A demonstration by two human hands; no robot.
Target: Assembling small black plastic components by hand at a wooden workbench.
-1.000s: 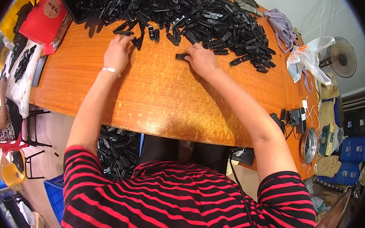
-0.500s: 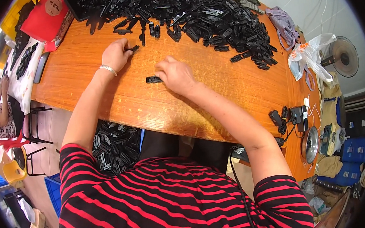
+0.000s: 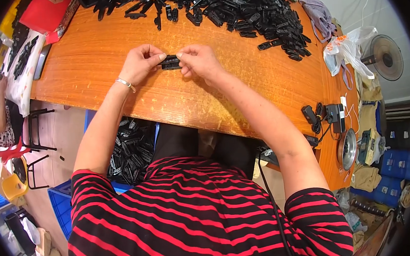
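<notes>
Left hand [image 3: 137, 66] and right hand [image 3: 200, 61] nearly meet, each pinching thumb to finger. Orange-brown wooden table [image 3: 88, 50] before me. Heap of black parts [image 3: 234, 10] along its far side. White plastic bag [image 3: 350, 51] off right. Two loose parts [image 3: 169, 13] just short of the heap. Between both hands, over the wood: ridged black piece [image 3: 170, 62], single or paired, cannot tell.

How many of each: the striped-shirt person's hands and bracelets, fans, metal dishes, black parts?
Hands (left hand, right hand): 2
Bracelet: 1
Fan: 1
Metal dish: 1
Total: 5, without the black parts, heaped too densely to count
</notes>
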